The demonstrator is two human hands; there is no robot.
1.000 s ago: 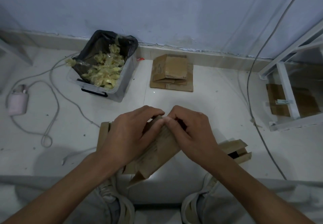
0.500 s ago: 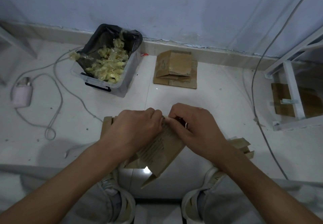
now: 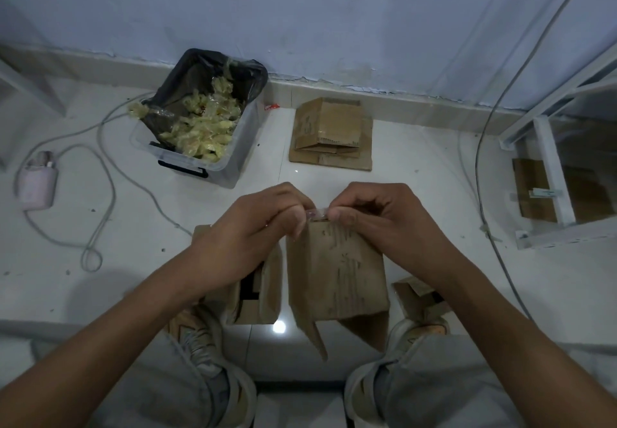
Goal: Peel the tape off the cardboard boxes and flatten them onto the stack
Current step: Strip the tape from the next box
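Note:
I hold a small brown cardboard box (image 3: 337,274) upright over the floor between my knees, its bottom flaps hanging open. My left hand (image 3: 253,230) grips the box's top left corner. My right hand (image 3: 377,217) pinches a short strip of clear tape (image 3: 317,213) at the top edge, between both hands. A stack of flattened cardboard (image 3: 332,133) lies on the floor by the wall, straight ahead. Another cardboard box (image 3: 257,297) lies under my left wrist, and a third (image 3: 419,297) sits by my right shoe.
A clear plastic bin (image 3: 200,120) lined with a black bag holds crumpled tape, at the back left. A pink charger (image 3: 36,180) and its cables trail over the white floor on the left. A white metal rack (image 3: 551,174) with cardboard under it stands on the right.
The box has turned from tilted to upright and moved slightly right. My hands have drawn a little apart at its top edge, and a strip of tape now shows between them.

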